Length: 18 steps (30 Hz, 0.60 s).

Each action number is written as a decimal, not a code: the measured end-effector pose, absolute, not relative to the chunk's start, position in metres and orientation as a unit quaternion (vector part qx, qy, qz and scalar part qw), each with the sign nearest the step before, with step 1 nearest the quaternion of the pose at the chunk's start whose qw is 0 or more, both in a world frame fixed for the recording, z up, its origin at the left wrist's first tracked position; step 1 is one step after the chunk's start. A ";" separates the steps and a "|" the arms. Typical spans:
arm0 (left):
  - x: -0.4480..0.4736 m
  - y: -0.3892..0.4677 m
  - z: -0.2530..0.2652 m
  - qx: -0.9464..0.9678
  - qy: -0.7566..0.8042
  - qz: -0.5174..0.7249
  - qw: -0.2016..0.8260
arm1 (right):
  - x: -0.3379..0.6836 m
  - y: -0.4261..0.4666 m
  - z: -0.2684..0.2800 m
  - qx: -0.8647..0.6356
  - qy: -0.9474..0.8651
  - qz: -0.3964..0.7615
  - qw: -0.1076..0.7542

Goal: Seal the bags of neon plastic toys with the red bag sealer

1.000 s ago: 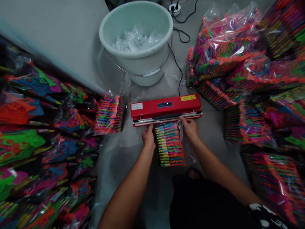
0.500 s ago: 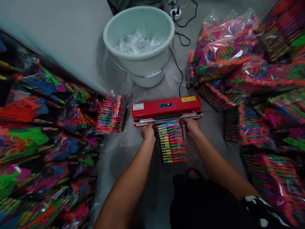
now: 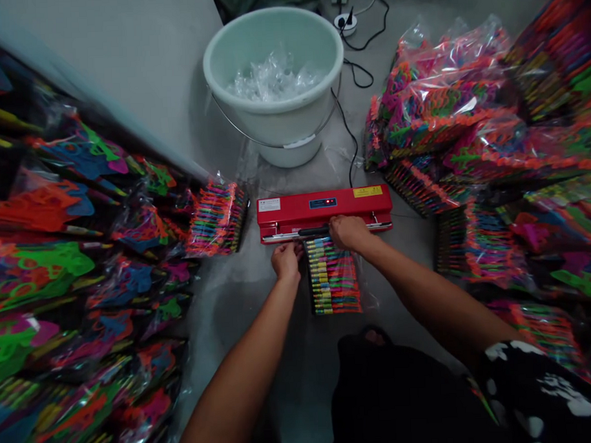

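Observation:
A red heat sealer [image 3: 295, 210] lies on the grey floor in front of me, its small light on. A clear bag of coloured pencils [image 3: 334, 281] lies with its open end under the sealer's front bar. My left hand [image 3: 286, 259] pinches the bag's left top corner at the bar. My right hand [image 3: 348, 231] rests on top of the sealer's black bar handle, over the bag's mouth, fingers curled down on it.
A pale green bucket [image 3: 277, 112] with clear plastic bags stands behind the sealer. A black cord [image 3: 351, 139] runs to a socket [image 3: 347, 22]. Piles of bagged colourful toys [image 3: 74, 255] fill the left; more bagged packs [image 3: 491, 150] are stacked on the right.
My right hand left the bag's right corner and moved up and left onto the sealer's bar. The left hand stayed at the bag's left corner.

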<state>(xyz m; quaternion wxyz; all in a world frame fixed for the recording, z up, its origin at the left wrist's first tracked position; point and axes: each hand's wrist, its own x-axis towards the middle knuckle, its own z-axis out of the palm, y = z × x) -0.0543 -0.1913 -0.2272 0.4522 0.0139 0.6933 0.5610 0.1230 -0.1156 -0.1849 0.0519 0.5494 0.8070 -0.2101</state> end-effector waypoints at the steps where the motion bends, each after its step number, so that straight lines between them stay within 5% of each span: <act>1: -0.056 -0.197 -0.224 0.027 0.701 0.553 0.449 | 0.123 -0.114 -0.185 0.540 0.812 -0.212 0.067; 5: -0.069 -0.204 -0.208 0.199 0.775 0.451 0.396 | 0.124 -0.115 -0.181 0.521 0.823 -0.201 0.099; 10: -0.091 -0.161 -0.180 0.468 0.833 0.151 0.254 | 0.123 -0.122 -0.176 0.527 0.827 -0.174 0.091; 14: -0.094 -0.120 -0.165 0.500 0.820 -0.066 0.272 | 0.123 -0.125 -0.176 0.534 0.822 -0.178 0.088; 18: -0.090 -0.102 -0.160 0.477 0.828 -0.111 0.273 | 0.121 -0.125 -0.178 0.544 0.814 -0.185 0.086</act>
